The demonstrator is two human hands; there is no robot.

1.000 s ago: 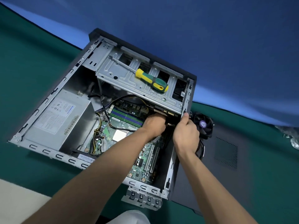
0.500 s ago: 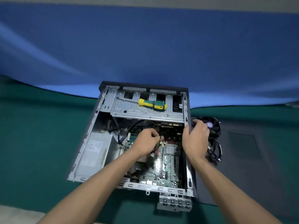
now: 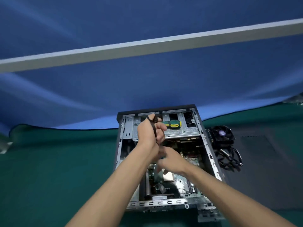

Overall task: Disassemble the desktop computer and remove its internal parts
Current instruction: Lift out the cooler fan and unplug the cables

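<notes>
Left hand (image 3: pixel 151 131) is up over the drive bay, fingers curled round a thin flat black cable (image 3: pixel 154 130) looping across its back. Right hand (image 3: pixel 170 161) sits below it over the board, too blurry to tell if it's gripping anything. That cable looks light and floppy, so I'd pull by the plug end, not the middle. The open grey steel desktop case (image 3: pixel 211 159) lies flat on green cloth (image 3: pixel 57 161), green motherboard (image 3: pixel 188 182) exposed, yellow-green screwdriver (image 3: pixel 173 124) parked on the bay, black cooler fan (image 3: pixel 220 135) just outside.
</notes>
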